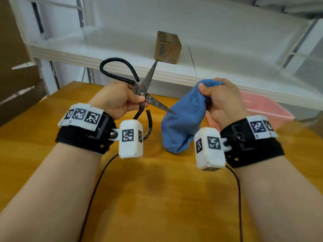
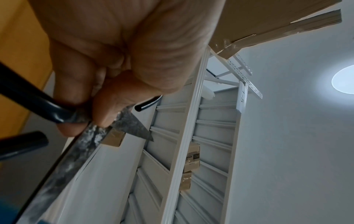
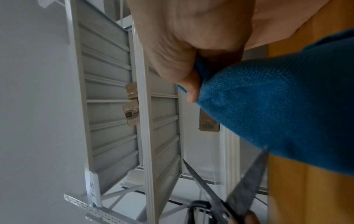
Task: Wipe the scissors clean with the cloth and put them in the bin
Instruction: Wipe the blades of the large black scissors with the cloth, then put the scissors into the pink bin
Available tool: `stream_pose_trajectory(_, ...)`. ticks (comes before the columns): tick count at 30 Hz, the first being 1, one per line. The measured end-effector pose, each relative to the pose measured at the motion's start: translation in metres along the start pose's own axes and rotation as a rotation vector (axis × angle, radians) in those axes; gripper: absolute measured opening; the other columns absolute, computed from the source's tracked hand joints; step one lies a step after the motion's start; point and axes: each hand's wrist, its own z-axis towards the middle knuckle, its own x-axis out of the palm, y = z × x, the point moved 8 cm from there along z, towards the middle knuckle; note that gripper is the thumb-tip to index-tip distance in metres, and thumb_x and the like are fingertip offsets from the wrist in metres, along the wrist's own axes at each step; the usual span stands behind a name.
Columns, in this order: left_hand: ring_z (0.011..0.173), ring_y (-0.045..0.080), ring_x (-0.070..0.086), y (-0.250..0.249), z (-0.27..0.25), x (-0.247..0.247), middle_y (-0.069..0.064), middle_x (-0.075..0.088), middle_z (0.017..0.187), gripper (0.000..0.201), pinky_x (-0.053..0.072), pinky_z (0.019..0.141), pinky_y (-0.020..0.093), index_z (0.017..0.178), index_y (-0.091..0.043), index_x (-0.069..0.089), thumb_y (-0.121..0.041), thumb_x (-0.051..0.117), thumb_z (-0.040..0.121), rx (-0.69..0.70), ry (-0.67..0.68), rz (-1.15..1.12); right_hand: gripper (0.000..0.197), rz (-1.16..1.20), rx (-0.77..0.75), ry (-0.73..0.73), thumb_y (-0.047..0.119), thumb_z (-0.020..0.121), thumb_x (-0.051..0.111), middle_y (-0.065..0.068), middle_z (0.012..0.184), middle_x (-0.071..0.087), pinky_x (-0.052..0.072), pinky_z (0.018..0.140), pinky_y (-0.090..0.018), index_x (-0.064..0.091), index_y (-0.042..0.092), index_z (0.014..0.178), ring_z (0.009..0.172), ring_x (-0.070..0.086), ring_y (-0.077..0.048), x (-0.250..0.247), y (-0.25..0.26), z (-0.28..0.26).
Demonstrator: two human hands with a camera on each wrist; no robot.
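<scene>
One pair of scissors (image 1: 142, 92), blades spread, pinched at the pivot by the left hand (image 1: 116, 100); one blue cloth (image 1: 181, 117), beside the scissors, bunched in the right hand's (image 1: 222, 102) curled fingers.

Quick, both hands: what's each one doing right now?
Left hand: closed, pinching the open scissors near the pivot.
Right hand: closed, gripping the blue cloth.

A small cardboard box (image 1: 167, 48) stands on a white metal shelf (image 1: 122, 49) behind the orange wooden tabletop (image 1: 157, 198), with brown cardboard sheets (image 1: 15, 67) leaning at left.
</scene>
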Motion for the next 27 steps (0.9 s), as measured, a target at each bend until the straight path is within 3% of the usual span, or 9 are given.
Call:
stream_pose_trajectory(5,0.091,0.025,0.063,-0.004,-0.012,0.007,0.016,0.058,0.102,0.022,0.060,0.073,0.030,0.095,-0.001,0.055,0.018,0.044,0.090,-0.027,0.012,-0.101,0.033,-0.147,-0.012,0.018,-0.005,0.085,0.072,0.001,0.081,0.059,0.052,0.056,-0.023,0.050,0.020,0.084,0.072,0.061,-0.012,0.017,-0.005,-0.011)
stream_pose_trajectory(9,0.082,0.023,0.066,-0.017,-0.020,0.002,0.011,0.064,0.090,0.021,0.061,0.071,0.029,0.093,-0.001,0.059,0.016,0.046,0.090,-0.018,-0.007,-0.156,0.038,-0.404,-0.063,0.033,-0.001,0.079,0.077,0.001,0.077,0.055,0.052,0.066,-0.033,0.048,0.023,0.075,0.075,0.057,-0.017,0.019,-0.010,-0.017)
stream_pose_trajectory(12,0.078,0.022,0.070,-0.028,-0.025,-0.005,0.011,0.064,0.089,0.019,0.059,0.066,0.026,0.094,0.000,0.058,0.016,0.047,0.090,-0.021,-0.051,-0.225,0.036,-0.438,-0.006,0.101,-0.007,0.083,0.070,-0.003,0.076,0.053,0.050,0.061,-0.031,0.047,0.019,0.075,0.072,0.055,-0.019,0.023,-0.027,-0.027)
stream_pose_trajectory(16,0.069,0.022,0.073,-0.037,-0.031,-0.006,0.010,0.064,0.083,0.018,0.060,0.072,0.028,0.089,-0.001,0.058,0.014,0.048,0.090,-0.053,-0.059,-0.252,0.032,-0.647,0.044,0.261,-0.013,0.080,0.064,-0.003,0.076,0.056,0.051,0.061,-0.031,0.050,0.016,0.078,0.073,0.058,-0.021,0.037,-0.054,-0.043)
stream_pose_trajectory(18,0.070,0.022,0.073,-0.037,-0.033,-0.002,0.011,0.064,0.085,0.017,0.060,0.073,0.028,0.091,0.000,0.059,0.014,0.049,0.089,-0.070,-0.046,-0.238,0.028,-0.830,0.099,0.381,-0.002,0.081,0.070,-0.002,0.078,0.054,0.049,0.066,-0.036,0.051,0.018,0.080,0.077,0.056,-0.021,0.044,-0.069,-0.050)
stream_pose_trajectory(20,0.070,0.023,0.073,-0.034,-0.034,0.002,0.012,0.064,0.086,0.017,0.060,0.073,0.028,0.093,0.001,0.059,0.015,0.050,0.089,-0.090,-0.046,-0.239,0.024,-1.015,0.191,0.555,0.023,0.084,0.078,0.000,0.083,0.057,0.046,0.069,-0.032,0.055,0.019,0.085,0.079,0.056,-0.019,0.049,-0.088,-0.063)
stream_pose_trajectory(22,0.068,0.022,0.073,-0.031,-0.036,0.007,0.012,0.063,0.085,0.017,0.061,0.073,0.029,0.094,0.001,0.058,0.015,0.049,0.089,-0.113,-0.042,-0.250,0.055,-1.123,0.269,0.691,0.054,0.075,0.081,0.003,0.106,0.063,0.049,0.084,-0.031,0.063,0.018,0.112,0.099,0.061,-0.018,0.052,-0.100,-0.076)
stream_pose_trajectory(24,0.069,0.023,0.072,-0.026,-0.038,0.014,0.013,0.063,0.087,0.018,0.061,0.072,0.031,0.096,0.001,0.058,0.015,0.049,0.089,-0.131,-0.038,-0.264,0.082,-1.061,0.251,0.686,0.066,0.061,0.082,0.007,0.120,0.063,0.049,0.096,-0.038,0.061,0.022,0.128,0.113,0.061,-0.019,0.055,-0.095,-0.075)
stream_pose_trajectory(27,0.077,0.025,0.069,-0.020,-0.037,0.019,0.014,0.063,0.090,0.019,0.061,0.072,0.034,0.094,0.000,0.057,0.016,0.047,0.091,-0.137,-0.058,-0.319,0.047,-0.814,0.146,0.592,0.028,0.077,0.079,0.002,0.117,0.068,0.053,0.098,-0.041,0.065,0.022,0.122,0.110,0.064,-0.020,0.057,-0.069,-0.069)
